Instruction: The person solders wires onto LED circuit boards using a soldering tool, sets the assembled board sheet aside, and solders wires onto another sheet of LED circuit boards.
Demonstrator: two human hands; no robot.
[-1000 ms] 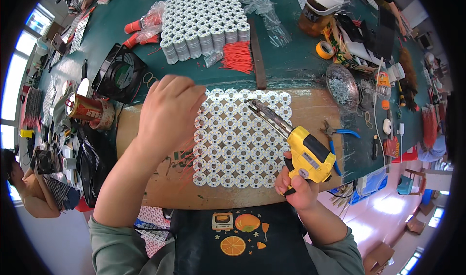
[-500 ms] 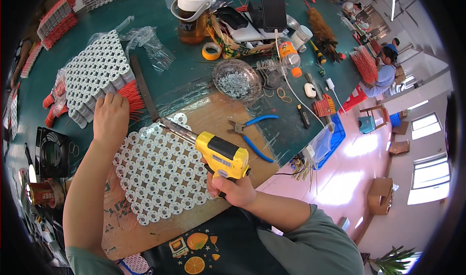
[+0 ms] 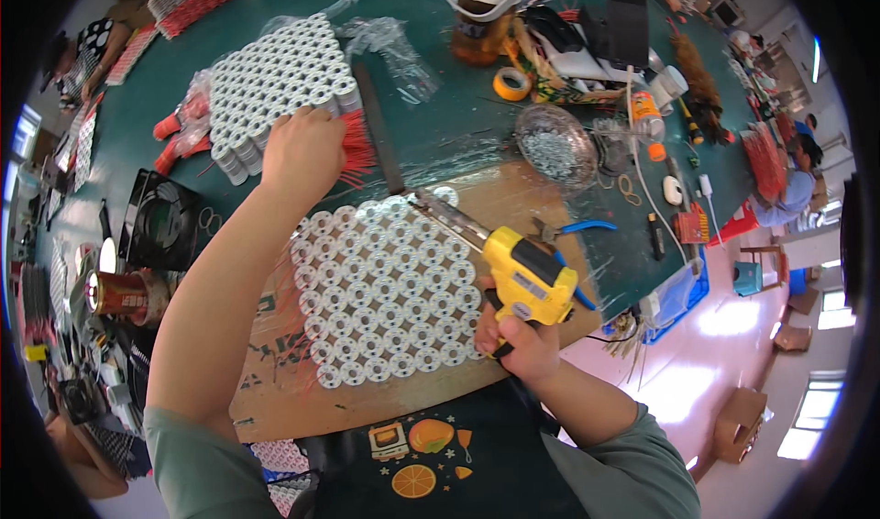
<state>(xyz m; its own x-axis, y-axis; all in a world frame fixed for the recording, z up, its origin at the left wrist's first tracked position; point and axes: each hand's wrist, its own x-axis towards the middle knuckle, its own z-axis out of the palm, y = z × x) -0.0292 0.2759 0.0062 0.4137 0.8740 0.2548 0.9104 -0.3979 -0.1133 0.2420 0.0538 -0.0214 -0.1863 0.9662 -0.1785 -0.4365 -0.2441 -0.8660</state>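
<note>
My left hand (image 3: 307, 152) is at the near edge of a stack of white round-disc circuit boards (image 3: 275, 74), its fingers bent over that edge; the fingertips are partly hidden. Red wires (image 3: 357, 148) stick out of the stack just right of this hand. In my right hand (image 3: 524, 340) is a yellow and black soldering gun (image 3: 524, 276), gripped by its handle. Its metal tip points up and left, over the far edge of a flat panel of joined white discs (image 3: 394, 285). That panel lies on a brown board (image 3: 495, 193), red wires along its left side.
A dark metal bar (image 3: 378, 134) lies beyond the panel. Blue-handled pliers (image 3: 587, 227) are partly behind the gun. Farther right are a dish of small clear bits (image 3: 555, 148), orange tape (image 3: 511, 83) and a lidded jug (image 3: 481, 28). A black fan (image 3: 160, 216) and can (image 3: 119, 292) stand left.
The whole view has shifted, so things sit farther right and higher. My left hand stays at the stack's edge. The soldering gun's tip stays by the panel's far edge; its body now covers part of the pliers.
</note>
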